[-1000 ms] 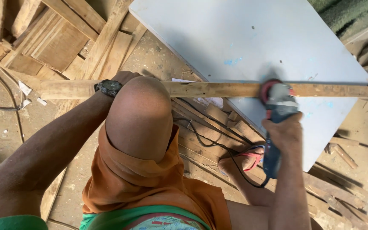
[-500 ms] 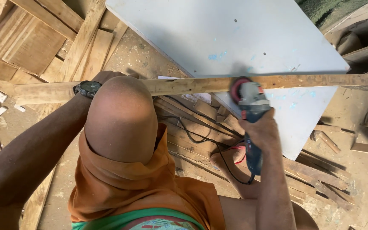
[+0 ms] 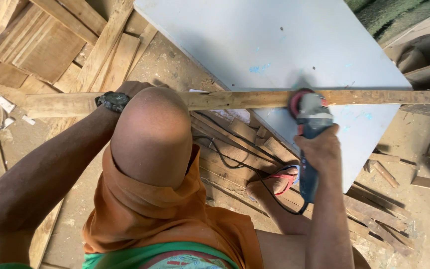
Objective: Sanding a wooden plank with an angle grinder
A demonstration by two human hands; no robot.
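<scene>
Two hands are engaged. Nearest, the right hand [image 3: 320,149] is wrapped around the blue angle grinder [image 3: 310,137], whose red disc meets the long wooden plank [image 3: 245,99]; it has shifted rightward along the plank over the last half second. The left hand [image 3: 131,87], wearing a wristwatch [image 3: 111,100], grips the plank as before. Beyond, the plank lies across the white board [image 3: 274,45].

Dusty floor [image 3: 172,65] under scattered wood offcuts [image 3: 51,45]
</scene>
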